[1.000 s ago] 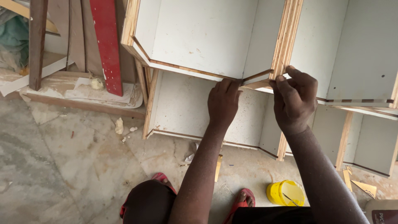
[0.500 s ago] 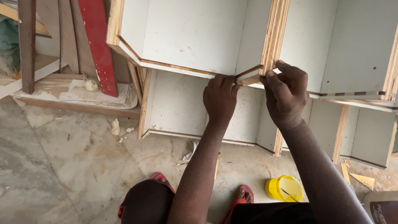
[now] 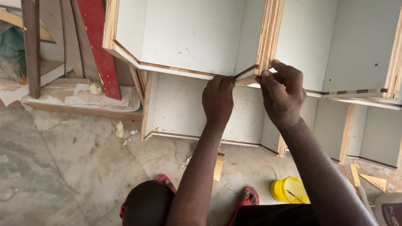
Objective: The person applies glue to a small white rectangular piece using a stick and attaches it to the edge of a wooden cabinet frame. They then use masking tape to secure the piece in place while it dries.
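Observation:
A white-faced plywood cabinet (image 3: 188,37) with shelf compartments stands before me. My left hand (image 3: 217,100) presses its fingertips on the front edge of a shelf, where a thin brown edge strip (image 3: 246,72) lifts away from the board. My right hand (image 3: 282,94) pinches the free end of that strip beside the upright plywood divider (image 3: 270,33). Both forearms reach up from the bottom of the view.
A red drilled board (image 3: 98,46) and wooden planks (image 3: 31,46) lean at the left. On the dusty stone floor lie a yellow round lid or tub (image 3: 289,190), veneer offcuts (image 3: 218,167) and red sandals (image 3: 247,199). A glue container (image 3: 391,209) sits at the bottom right.
The view has drifted, so the cabinet and both hands sit slightly left and lower in frame. Both hands stay on the strip at the shelf edge.

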